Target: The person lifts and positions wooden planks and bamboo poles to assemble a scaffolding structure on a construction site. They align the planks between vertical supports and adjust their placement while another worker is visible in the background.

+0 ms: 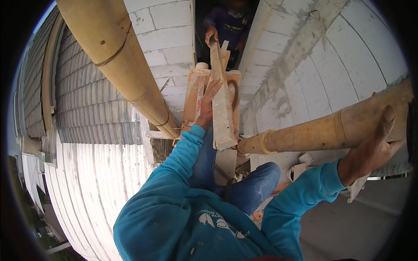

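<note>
Our left hand [210, 101], fingers nearly straight, likely steadies the plank [223, 115]; right of it, our right hand [371, 153] overlaps bamboo pole [300, 132], grip unclear.

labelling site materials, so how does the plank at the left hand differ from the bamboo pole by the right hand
Shape: the plank has flat faces and straight edges; the bamboo pole is round with ringed joints.
Colour: the plank is a dusty greyish tan; the bamboo pole is yellower brown.
Direction: the plank points away from the person; the bamboo pole slants off rightward.
Shared: both are long.
</note>
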A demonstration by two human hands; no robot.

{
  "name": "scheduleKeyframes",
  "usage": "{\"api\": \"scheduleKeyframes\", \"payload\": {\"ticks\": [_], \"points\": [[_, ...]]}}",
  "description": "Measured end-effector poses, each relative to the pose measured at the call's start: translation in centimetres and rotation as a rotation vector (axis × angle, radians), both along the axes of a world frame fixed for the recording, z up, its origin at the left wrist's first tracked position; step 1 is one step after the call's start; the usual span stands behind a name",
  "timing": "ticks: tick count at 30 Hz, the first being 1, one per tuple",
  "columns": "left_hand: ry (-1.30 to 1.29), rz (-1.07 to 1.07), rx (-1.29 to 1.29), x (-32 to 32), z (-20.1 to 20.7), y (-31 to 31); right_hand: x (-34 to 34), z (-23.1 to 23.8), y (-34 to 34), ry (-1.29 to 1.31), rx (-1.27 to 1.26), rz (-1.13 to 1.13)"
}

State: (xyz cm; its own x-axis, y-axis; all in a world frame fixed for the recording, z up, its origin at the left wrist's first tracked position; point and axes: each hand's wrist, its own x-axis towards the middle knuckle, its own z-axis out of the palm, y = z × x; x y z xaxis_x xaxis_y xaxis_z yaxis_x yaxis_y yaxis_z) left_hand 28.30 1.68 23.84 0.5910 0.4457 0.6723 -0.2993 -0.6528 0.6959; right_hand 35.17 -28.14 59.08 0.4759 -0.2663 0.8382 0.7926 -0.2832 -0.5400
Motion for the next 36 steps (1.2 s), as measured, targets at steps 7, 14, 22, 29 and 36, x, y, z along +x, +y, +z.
{"api": "scheduleKeyframes", "payload": {"ticks": [7, 14, 22, 29, 36], "points": [[-0.034, 0.056, -0.15, -0.6, -1.5, -1.0, 0.2, -0.3, -0.3, 0.04, -0.008, -0.023], [0.15, -0.009, 0.153, 0.4, -2.5, -3.5, 0.3, -0.1, -0.5, 0.047, 0.007, -0.052], [0.263, -0.054, 0.152, 0.9, -2.4, -4.3, 1.0, -0.2, -1.1, 0.069, 0.026, 0.004], [0.352, -0.066, 0.34, 1.5, -1.8, -4.0, 0.1, 0.0, -0.7, 0.072, -0.06, -0.103], [0.321, -0.143, 0.328, 2.8, 2.2, -0.9, 0.2, 0.0, -1.3, 0.094, -0.105, -0.212]]}}
